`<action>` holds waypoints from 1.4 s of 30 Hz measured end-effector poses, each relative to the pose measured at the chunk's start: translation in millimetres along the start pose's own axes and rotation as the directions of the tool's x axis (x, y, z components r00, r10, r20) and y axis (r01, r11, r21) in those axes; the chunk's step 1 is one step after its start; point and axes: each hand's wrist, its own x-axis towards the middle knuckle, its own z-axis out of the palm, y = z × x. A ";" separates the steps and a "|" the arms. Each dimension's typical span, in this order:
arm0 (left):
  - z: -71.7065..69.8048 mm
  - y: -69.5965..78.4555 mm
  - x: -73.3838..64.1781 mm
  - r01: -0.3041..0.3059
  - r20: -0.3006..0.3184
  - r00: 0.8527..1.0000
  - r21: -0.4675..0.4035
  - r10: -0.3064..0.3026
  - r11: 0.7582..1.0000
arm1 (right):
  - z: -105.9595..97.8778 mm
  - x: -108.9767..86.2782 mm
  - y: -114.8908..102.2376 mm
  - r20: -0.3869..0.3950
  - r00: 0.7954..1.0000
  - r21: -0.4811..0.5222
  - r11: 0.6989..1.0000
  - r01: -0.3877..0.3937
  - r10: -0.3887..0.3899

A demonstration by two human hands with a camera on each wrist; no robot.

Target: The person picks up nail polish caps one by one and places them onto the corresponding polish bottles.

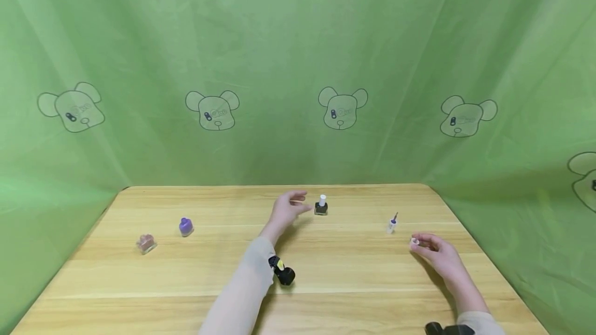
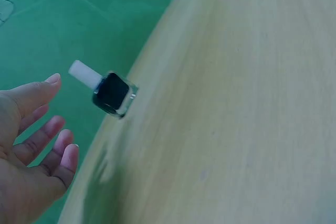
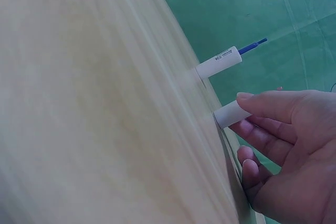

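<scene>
My left hand (image 1: 285, 212) hovers just left of a dark nail polish bottle (image 1: 321, 209) with a white cap, fingers spread and apart from it. In the left wrist view, this bottle (image 2: 112, 94) stands upright on the table beyond the fingertips. With thumb and fingers, my right hand (image 1: 438, 257) pinches a white nail polish cap (image 3: 231, 115) that stands at the tabletop; its upper end is partly hidden by the thumb. Beside it, another white cap (image 3: 219, 63) stands on end, its purple-coated brush (image 1: 395, 217) pointing up.
On the left of the wooden table (image 1: 186, 278) stand an uncapped purple polish bottle (image 1: 185, 227) and a pinkish bottle (image 1: 146, 243). A green curtain (image 1: 279, 154) with bear drawings closes in the back and sides.
</scene>
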 end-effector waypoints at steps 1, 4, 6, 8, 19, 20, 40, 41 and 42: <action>-1.7 0.9 -2.0 -0.003 -0.005 1.000 -0.010 0.003 1.000 | 0.0 0.2 -0.1 -0.001 1.000 -0.003 1.000 -0.002 0.002; -6.9 3.3 -9.4 -0.007 -0.020 1.000 -0.039 0.006 0.999 | -0.1 0.1 -0.8 -0.002 1.000 -0.016 1.000 -0.013 0.013; -10.5 5.2 -15.2 -0.005 -0.035 0.999 -0.055 0.003 0.998 | 0.1 -0.1 -1.1 -0.003 1.000 -0.027 0.999 -0.026 0.026; -14.6 6.9 -21.2 -0.003 -0.052 0.999 -0.067 -0.001 0.998 | 0.5 0.2 -0.9 -0.004 1.000 -0.020 0.999 -0.029 0.029; -37.3 14.3 -51.7 -0.044 -0.147 0.989 -0.083 0.031 0.996 | -0.5 -0.1 -5.6 0.003 1.000 -0.026 0.999 -0.031 0.031; -39.3 14.6 -54.4 -0.050 -0.156 0.987 -0.075 0.038 0.996 | -0.8 -0.6 -6.9 0.009 0.999 -0.027 0.999 -0.031 0.031; -93.3 14.5 -109.9 -0.084 -0.331 0.937 0.097 0.112 0.992 | 1.1 -11.2 -34.0 0.008 0.999 -0.055 0.998 0.032 -0.031; -97.5 14.0 -112.2 -0.080 -0.344 0.932 0.104 0.111 0.991 | 1.5 -11.7 -35.5 0.007 0.999 -0.058 0.998 0.038 -0.038; -101.7 13.5 -114.4 -0.077 -0.358 0.927 0.114 0.114 0.990 | 1.8 -12.1 -37.1 0.004 0.999 -0.065 0.997 0.048 -0.047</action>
